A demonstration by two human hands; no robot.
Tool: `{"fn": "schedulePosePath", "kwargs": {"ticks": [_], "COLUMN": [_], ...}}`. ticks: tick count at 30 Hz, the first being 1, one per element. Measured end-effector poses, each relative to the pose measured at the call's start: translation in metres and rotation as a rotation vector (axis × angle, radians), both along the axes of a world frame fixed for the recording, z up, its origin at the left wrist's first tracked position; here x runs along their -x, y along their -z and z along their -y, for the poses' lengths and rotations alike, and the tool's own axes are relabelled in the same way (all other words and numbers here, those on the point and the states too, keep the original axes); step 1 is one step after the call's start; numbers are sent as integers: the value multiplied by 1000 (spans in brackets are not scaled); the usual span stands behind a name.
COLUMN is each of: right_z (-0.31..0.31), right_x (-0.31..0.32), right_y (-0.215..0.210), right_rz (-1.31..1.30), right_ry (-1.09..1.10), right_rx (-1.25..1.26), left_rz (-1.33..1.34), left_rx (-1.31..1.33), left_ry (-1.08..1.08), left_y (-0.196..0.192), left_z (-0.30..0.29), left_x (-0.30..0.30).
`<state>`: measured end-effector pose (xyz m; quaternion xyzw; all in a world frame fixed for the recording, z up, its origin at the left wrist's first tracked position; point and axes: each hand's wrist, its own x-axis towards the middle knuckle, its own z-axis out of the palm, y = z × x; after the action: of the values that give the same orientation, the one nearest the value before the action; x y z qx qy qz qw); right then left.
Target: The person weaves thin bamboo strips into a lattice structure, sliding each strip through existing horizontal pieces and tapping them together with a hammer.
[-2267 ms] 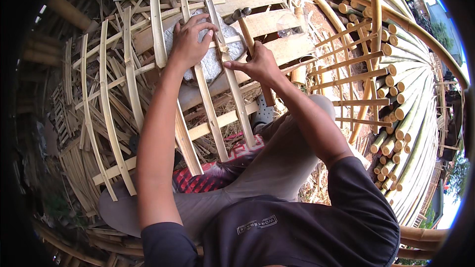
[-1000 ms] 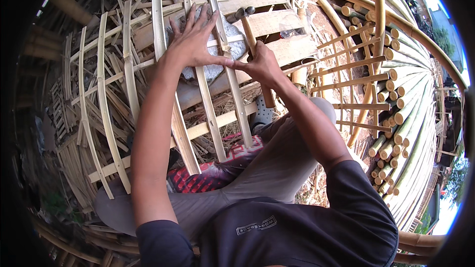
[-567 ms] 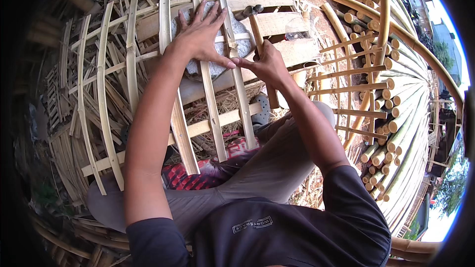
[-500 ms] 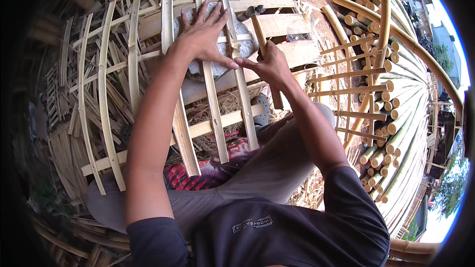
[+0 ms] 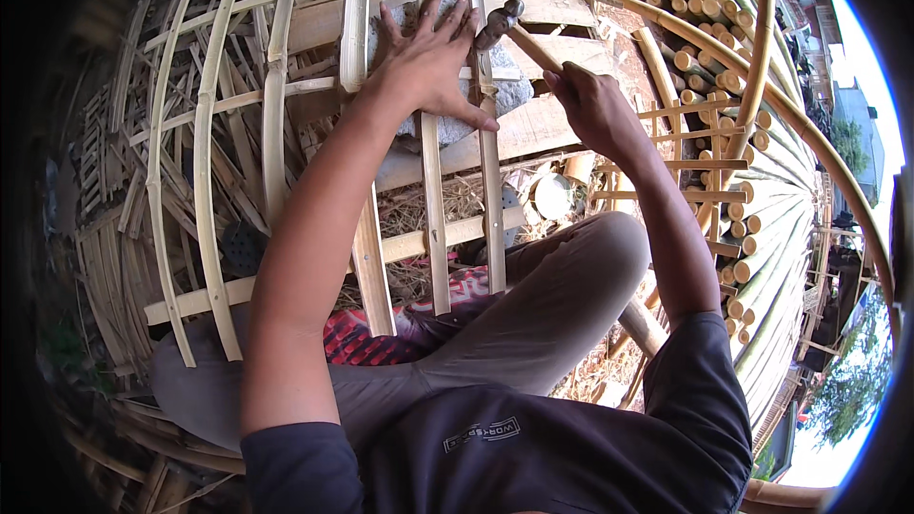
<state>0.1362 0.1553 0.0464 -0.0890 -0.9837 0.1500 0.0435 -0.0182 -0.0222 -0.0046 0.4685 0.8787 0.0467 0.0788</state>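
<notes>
My left hand [image 5: 433, 67] lies with its fingers spread over the slats of a bamboo lattice, its thumb against the rightmost slat [image 5: 490, 157]. Beneath that part of the lattice is a grey stone block [image 5: 509, 86]. My right hand [image 5: 600, 112] is closed round the wooden handle of a hammer [image 5: 536, 48]. The hammer slants up to the left, and its dark metal head overlaps the rightmost slat, just right of my left fingertips. Whether the head touches the slat, I cannot tell. A light cross strip [image 5: 409, 246] runs under the slats nearer my lap.
Wide bamboo boards [image 5: 552, 124] lie around the stone. At the right are stacked bamboo poles [image 5: 762, 257], a second lattice [image 5: 700, 167] and a long curved pole [image 5: 800, 86]. Loose strips [image 5: 105, 295] pile up at the left. My bent knee [image 5: 609, 247] rises below the right forearm.
My right hand has moved away from the left thumb, to the right, and now grips the handle fully. The hammer has swung from near upright to a slant. The lattice appears slightly further right.
</notes>
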Motion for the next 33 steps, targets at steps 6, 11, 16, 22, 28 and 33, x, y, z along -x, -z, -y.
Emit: {"fn": "schedulePosePath", "kwargs": {"ticks": [6, 11, 16, 22, 28, 33], "right_z": [-1, -10, -20, -37, -43, -58], "right_x": [-5, -5, 13, 29, 38, 38], "right_y": [11, 7, -10, -26, -28, -12], "right_rz": [-37, 7, 146, 229, 302, 298], "right_ry": [-39, -57, -49, -44, 90, -37], "right_rx": [77, 110, 91, 64, 173, 134], "left_rz": [-28, -8, -31, -39, -17, -9], "left_rx": [17, -93, -112, -14, -106, -68], "left_ry": [-29, -5, -18, -22, -22, -33], "left_y": [4, 8, 13, 7, 12, 9], "left_z": [1, 1, 3, 0, 1, 1], "left_x": [3, 3, 4, 3, 2, 0]}}
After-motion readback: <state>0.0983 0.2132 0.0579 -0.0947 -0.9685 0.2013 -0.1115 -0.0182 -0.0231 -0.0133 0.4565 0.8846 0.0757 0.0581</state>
